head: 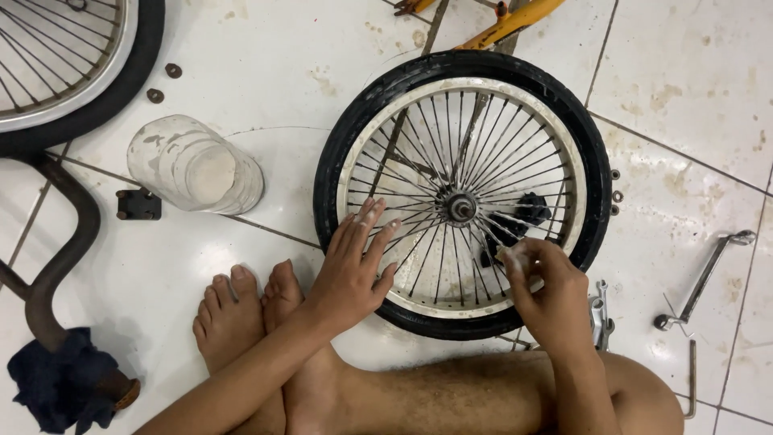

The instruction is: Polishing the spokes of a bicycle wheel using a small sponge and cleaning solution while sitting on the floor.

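Head view: small bicycle wheel [462,193] lies flat on the white tiled floor [266,72], black tyre on, hub [460,207] facing up, just in front of the person's bare feet [241,314].

Left hand [352,270] rests palm-down on the near-left rim and spokes, fingers straight and spread, gripping nothing.

Right hand [543,282] sits over the near-right spokes, fingers curled and pinched on a small pale object [509,256]; can't tell what it is. A black part [515,225] lies under the spokes just beyond that hand.

Clear plastic jar [196,165] lies on its side left of the wheel, a small black bracket [138,204] beside it. Second wheel [64,64] is at top left, dark frame tube [60,242] below it ending in a dark blue rag [60,391]. Wrenches [600,310] are just right of the right hand, an L-shaped socket wrench [704,278] farther right. Yellow frame piece [515,20] is at top edge. Loose nuts [616,196] are by the tyre's right side.
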